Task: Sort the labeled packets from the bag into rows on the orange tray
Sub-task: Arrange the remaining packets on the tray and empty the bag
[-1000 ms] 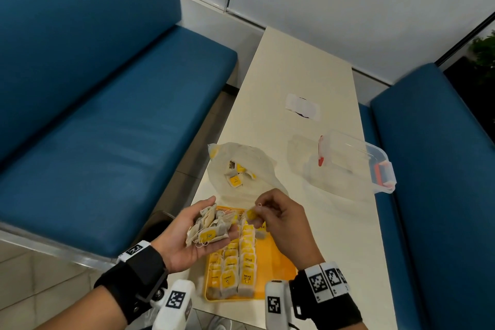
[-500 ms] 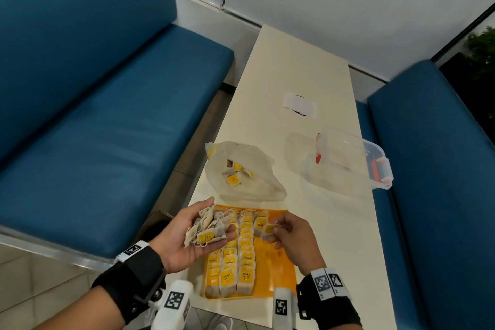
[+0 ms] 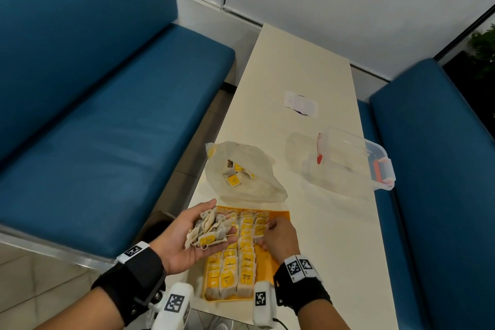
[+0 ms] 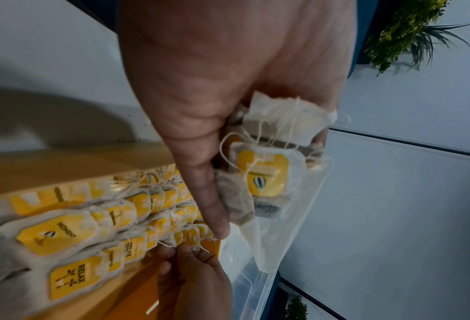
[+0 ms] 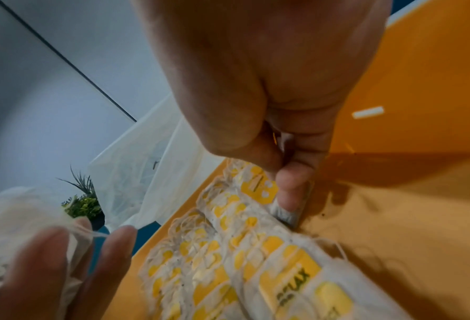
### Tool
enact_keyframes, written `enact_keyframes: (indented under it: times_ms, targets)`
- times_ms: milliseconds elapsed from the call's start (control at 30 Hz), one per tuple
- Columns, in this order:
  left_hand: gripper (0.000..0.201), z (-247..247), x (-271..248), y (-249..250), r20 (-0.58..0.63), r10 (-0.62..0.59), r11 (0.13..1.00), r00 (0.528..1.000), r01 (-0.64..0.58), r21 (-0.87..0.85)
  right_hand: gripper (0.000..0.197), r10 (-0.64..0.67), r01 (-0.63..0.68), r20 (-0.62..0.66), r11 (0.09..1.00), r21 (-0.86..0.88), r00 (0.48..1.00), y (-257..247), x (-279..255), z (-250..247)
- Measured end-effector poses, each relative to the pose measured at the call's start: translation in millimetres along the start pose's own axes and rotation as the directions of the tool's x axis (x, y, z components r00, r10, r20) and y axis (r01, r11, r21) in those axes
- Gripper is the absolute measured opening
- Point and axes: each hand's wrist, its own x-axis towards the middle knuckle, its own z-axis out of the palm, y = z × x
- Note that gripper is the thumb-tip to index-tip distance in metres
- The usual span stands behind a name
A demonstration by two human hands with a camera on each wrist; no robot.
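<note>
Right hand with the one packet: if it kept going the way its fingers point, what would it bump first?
Probably the plastic bag just past the orange tray. The right hand points across the far end of the packet rows, though depth is unclear.

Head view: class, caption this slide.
Left hand cups loose packets; right hand sets one on the flat orange plastic tray.

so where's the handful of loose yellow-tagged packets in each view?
Head: bottom centre-left, heaped on the left hand's palm, handful of packets.
Left wrist: centre-right, under the thumb.
Right wrist: blurred, lower-left edge.
Shared landmark: orange plastic tray.
</note>
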Motion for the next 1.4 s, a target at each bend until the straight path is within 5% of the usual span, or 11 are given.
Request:
enact_keyframes:
  times_ms: [400,533,633,733,800,867,1167,1400]
  targets:
    - [0.067,-2.5,-2.0,2.4,-0.009,-0.005,0.999,1.000,0.006,0.047,0.013,-0.005,0.019,-0.111,0.993,0.120,0.994,-6.8,1.2,10.9]
    - [0.065,2.1,-3.6,6.5,-0.012,-0.004,1.000,1.000,0.004,0.021,0.012,-0.126,0.134,-0.216,0.991,0.021,0.968,-21.8,-26.4,-8.1]
    - [0.062,6.7,-3.1,9.0,-0.015,0.005,1.000,1.000,-0.005,0.022,0.010,-0.423,0.431,-0.278,0.902,-0.035,0.862,-38.2,-54.3,-23.5]
    - [0.054,12.1,-1.3,7.7,-0.013,0.042,0.998,0.999,-0.041,0.037,0.009,-0.740,0.740,-0.139,0.670,-0.061,0.659,-57.2,-77.8,-27.0]
    - [0.043,16.3,0.0,6.2,-0.025,0.054,0.997,0.998,-0.053,0.054,0.010,-0.842,0.838,0.003,0.536,-0.099,0.539,-66.9,-87.5,-23.0]
    - [0.038,20.2,0.0,5.3,-0.056,0.059,0.996,0.997,-0.055,0.068,0.017,-0.865,0.865,0.105,0.471,-0.173,0.491,-70.6,-88.1,-15.0]
    - [0.040,16.9,1.3,3.1,-0.077,0.070,0.992,0.995,-0.062,0.107,0.031,-0.857,0.866,0.224,0.386,-0.317,0.464,-69.5,-83.0,-2.4]
    - [0.037,16.6,3.2,3.0,-0.068,0.058,0.993,0.996,-0.050,0.105,0.015,-0.858,0.861,0.178,0.427,-0.276,0.483,-73.9,-88.8,-7.7]
